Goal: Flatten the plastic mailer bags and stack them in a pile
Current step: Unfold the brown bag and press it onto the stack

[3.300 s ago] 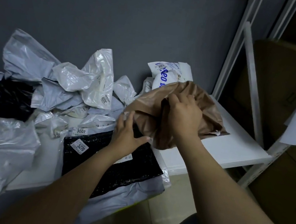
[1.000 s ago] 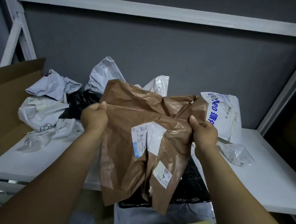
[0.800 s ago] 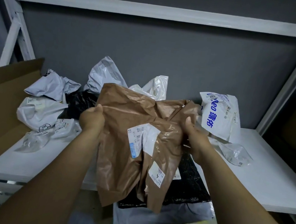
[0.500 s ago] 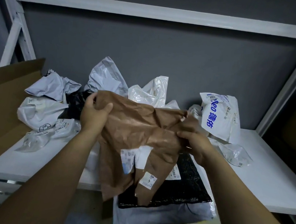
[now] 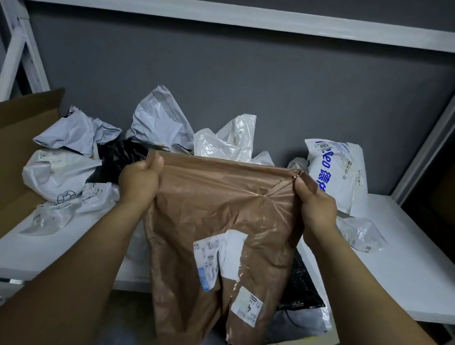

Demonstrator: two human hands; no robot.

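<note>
Glossy, crinkled brown plastic mailer [image 5: 215, 208]; matt white shelf [image 5: 397, 281].

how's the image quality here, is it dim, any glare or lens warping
Head view: dim and bluish overall; soft sheen on the crinkled brown plastic mailer bag stretched between the left hand and right hand; wide-angle bowing in the white metal shelf frame; label print too blurred to read.

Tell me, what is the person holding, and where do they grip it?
A brown mailer bag, pinched by both top corners: left hand on one, right hand on the other.
</note>
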